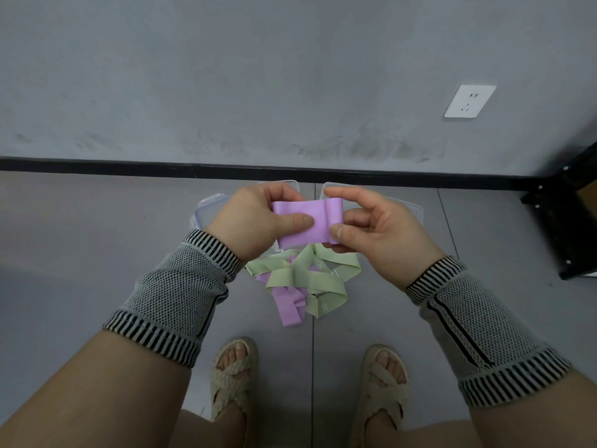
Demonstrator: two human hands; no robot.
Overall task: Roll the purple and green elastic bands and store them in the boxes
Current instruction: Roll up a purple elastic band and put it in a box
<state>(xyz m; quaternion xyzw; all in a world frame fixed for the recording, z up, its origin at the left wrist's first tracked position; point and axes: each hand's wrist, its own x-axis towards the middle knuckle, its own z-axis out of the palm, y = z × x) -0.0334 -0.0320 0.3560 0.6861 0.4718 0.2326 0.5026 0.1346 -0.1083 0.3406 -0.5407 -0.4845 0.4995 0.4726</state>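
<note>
I hold a flat purple elastic band point(307, 224) in the air between both hands. My left hand point(258, 218) pinches its left end, thumb on top. My right hand point(378, 227) pinches the right end, where the band is folded over into a small roll. Below on the floor lies a tangled heap of green bands point(310, 276) and purple bands point(290, 305). Behind my hands stand clear plastic boxes: one at the left point(206, 210) and one at the right point(410, 208), both largely hidden.
The grey floor meets a grey wall at a black skirting strip point(129, 164). A white socket point(470, 101) sits on the wall. A black metal frame point(562, 221) stands at the right. My sandalled feet point(235, 376) are just below the heap.
</note>
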